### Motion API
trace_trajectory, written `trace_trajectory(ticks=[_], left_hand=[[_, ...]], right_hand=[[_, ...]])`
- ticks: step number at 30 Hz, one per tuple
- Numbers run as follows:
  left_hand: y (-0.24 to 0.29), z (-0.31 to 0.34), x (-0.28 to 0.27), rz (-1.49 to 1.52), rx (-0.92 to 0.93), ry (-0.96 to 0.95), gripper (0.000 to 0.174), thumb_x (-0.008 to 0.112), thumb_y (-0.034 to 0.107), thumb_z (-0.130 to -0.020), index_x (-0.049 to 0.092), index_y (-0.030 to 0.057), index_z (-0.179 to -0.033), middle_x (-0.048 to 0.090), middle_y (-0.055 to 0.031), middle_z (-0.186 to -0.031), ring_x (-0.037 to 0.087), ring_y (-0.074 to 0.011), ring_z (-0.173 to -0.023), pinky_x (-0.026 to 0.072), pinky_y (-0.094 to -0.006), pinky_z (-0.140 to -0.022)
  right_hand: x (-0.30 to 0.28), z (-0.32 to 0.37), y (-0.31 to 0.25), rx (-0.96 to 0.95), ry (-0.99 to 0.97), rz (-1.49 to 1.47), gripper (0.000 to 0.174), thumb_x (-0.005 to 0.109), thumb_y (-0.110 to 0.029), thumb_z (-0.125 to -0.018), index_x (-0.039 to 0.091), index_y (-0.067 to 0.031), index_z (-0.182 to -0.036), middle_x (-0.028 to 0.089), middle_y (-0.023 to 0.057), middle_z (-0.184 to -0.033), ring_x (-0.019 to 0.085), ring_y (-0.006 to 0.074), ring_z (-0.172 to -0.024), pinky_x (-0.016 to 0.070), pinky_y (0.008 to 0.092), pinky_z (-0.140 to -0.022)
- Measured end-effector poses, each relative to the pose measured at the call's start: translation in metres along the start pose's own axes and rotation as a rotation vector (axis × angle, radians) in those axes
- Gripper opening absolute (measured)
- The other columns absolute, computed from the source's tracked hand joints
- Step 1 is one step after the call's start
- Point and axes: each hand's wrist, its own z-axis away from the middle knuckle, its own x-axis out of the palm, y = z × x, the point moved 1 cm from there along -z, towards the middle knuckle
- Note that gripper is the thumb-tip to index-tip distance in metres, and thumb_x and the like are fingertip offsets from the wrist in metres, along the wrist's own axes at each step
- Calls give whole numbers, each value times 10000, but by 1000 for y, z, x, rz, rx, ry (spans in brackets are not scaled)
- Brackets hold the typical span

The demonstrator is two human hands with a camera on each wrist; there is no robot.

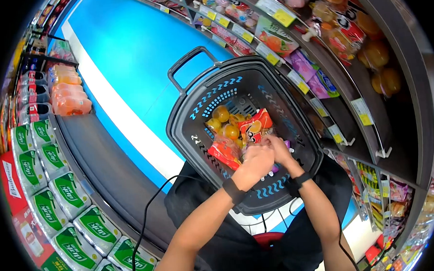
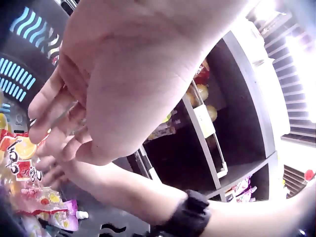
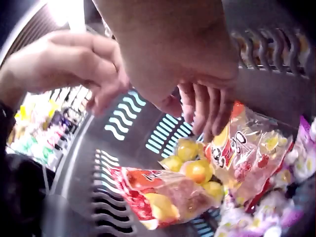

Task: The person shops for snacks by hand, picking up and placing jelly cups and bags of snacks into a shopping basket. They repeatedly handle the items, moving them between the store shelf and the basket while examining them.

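In the head view, both hands are inside a dark grey shopping basket (image 1: 175,123), close together above several snack bags. My left hand (image 1: 257,164) has its fingers loosely bent, with nothing seen in them; its palm fills much of the left wrist view. Beside it, my right hand (image 1: 279,151) hangs with fingers pointing down, fingertips right by a red-topped clear bag of fruit jellies (image 3: 252,153). A second red and clear jelly bag (image 3: 163,197) lies to one side of it. Round yellow jelly cups (image 1: 221,113) sit behind, and purple-capped pouches (image 2: 64,217) lie near the front.
Snack shelves (image 1: 341,89) with price tags rise along the right. Stacked green-and-white drink packs (image 1: 69,193) and bottled drinks (image 1: 70,96) line the left side. The basket's handle (image 1: 194,64) stands over the blue floor (image 1: 131,57). A black cable (image 1: 143,226) runs past the left arm.
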Motion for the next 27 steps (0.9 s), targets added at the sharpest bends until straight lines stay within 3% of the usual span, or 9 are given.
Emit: trace_trajectory(ticks=[2, 8, 12, 13, 16, 19, 22, 26, 27], left_hand=[[1, -4, 3, -133, -44, 95, 170, 554, 134, -809, 659, 21, -880, 679, -168, -867, 677, -290, -753, 534, -374, -660], [14, 4, -27, 37, -87, 84, 269, 596, 117, -756, 604, 6, -1001, 651, -138, -924, 649, -265, -871, 512, -352, -756], [7, 6, -31, 35, -103, 16, 335, 602, 120, -756, 584, -3, -1067, 640, -132, -972, 631, -258, -887, 488, -338, -771], [7, 7, -29, 47, -95, 7, 331, 601, 120, -758, 586, -3, -1065, 640, -129, -969, 628, -254, -889, 484, -335, -772], [9, 8, -33, 86, -56, -10, 298, 591, 120, -775, 601, 1, -1048, 640, -127, -965, 619, -252, -906, 471, -329, -784], [10, 4, -38, 117, -36, -11, 279, 587, 123, -780, 611, 4, -1031, 640, -129, -969, 618, -253, -912, 471, -329, -792], [10, -1, -36, 110, -47, -7, 268, 588, 125, -780, 617, 5, -1019, 641, -131, -976, 618, -253, -925, 470, -328, -799], [9, 1, -30, 107, -62, -5, 260, 590, 127, -780, 617, 7, -1009, 643, -129, -982, 620, -251, -941, 471, -328, -803], [9, 0, -29, 110, -62, -5, 258, 591, 127, -780, 617, 7, -1007, 643, -128, -982, 620, -250, -945, 470, -327, -804]], right_hand=[[13, -37, -10, 9, 13, 50, 203, 594, -167, -833, 617, 1, -943, 661, 184, -893, 640, 354, -844, 506, 399, -714], [50, -122, -22, -436, 315, 429, 226, 548, -173, -851, 574, 6, -986, 618, 213, -1074, 578, 360, -1036, 434, 439, -926], [75, -133, -10, -1, 48, 740, 197, 558, -127, -839, 554, -7, -995, 701, 137, -851, 671, 363, -837, 459, 430, -929], [81, -131, -10, 84, 115, 775, 335, 606, -222, -855, 607, 31, -1075, 693, 149, -760, 680, 336, -786, 533, 424, -755], [86, -115, -6, 41, -240, 879, 287, 615, -236, -848, 677, 42, -890, 698, 177, -789, 696, 295, -819, 550, 415, -687], [95, -101, 16, 599, -783, 362, 289, 621, -241, -836, 696, 32, -778, 694, 213, -842, 691, 332, -857, 544, 437, -735], [98, -103, 20, 247, -186, 572, 274, 617, -222, -833, 691, 40, -800, 688, 226, -850, 677, 372, -850, 534, 463, -750], [99, -120, -3, 153, 202, 478, 385, 652, -289, -826, 613, 22, -1050, 668, 259, -971, 665, 395, -890, 533, 489, -760], [105, -123, -1, 61, 210, 539, 375, 633, -276, -839, 594, 16, -1071, 672, 254, -954, 667, 396, -882, 533, 488, -753]])
